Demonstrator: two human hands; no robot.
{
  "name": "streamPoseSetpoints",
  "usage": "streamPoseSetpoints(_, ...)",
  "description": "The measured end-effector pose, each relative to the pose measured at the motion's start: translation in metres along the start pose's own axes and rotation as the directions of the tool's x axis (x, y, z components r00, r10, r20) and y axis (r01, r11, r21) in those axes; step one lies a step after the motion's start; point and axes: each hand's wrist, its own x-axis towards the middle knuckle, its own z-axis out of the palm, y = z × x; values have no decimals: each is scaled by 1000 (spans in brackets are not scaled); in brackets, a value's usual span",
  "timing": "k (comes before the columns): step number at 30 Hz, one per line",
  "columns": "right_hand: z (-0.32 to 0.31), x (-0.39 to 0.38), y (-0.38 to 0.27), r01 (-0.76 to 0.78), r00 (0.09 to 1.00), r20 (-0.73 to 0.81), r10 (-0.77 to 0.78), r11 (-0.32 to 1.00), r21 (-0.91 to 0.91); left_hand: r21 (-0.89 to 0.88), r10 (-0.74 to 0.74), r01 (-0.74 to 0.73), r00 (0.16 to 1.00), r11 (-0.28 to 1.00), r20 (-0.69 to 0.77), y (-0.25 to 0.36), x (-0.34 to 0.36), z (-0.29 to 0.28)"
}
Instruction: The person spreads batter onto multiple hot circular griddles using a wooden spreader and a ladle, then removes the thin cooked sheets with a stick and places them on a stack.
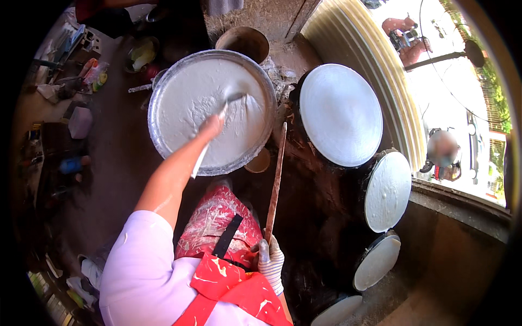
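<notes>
A wide, sunlit opening (454,87) lies well right of the gloved fingers (264,251), over a dull brown wall (443,250). Left of them, the brown floor (109,163) lies in shadow.

Well left of the left fingers (211,128): lilac container (80,123), blue object (70,165). Far right of them: ribbed pale panel (382,76); beyond, outdoors, reddish scooter (411,53).

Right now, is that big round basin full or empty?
Nearly full: white batter spreads from wall to wall inside the basin, and its surface sits close to the top. How deep it goes, I cannot tell.
</notes>
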Motion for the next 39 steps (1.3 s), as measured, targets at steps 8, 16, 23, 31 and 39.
streamPoseSetpoints(8,-8,24,-21,132,974,189,-121,990,-44,-281,85,14,939,959,335,-2,-190,-164)
streamPoseSetpoints(16,-13,32,-12,237,956,222,-194,954,-185,-360,-22,139,951,922,309,-59,-206,-103)
streamPoseSetpoints(23,2,29,-6,148,989,48,-140,952,-268,-148,252,-244,967,958,34,25,-18,-105)
streamPoseSetpoints(31,-35,3,9,-159,984,-115,138,966,-202,-1,110,-111,987,994,116,-41,10,-15)
streamPoseSetpoints(39,-79,154,92,63,992,98,84,342,-938,-544,-80,263,938,797,337,-5,-200,-166)
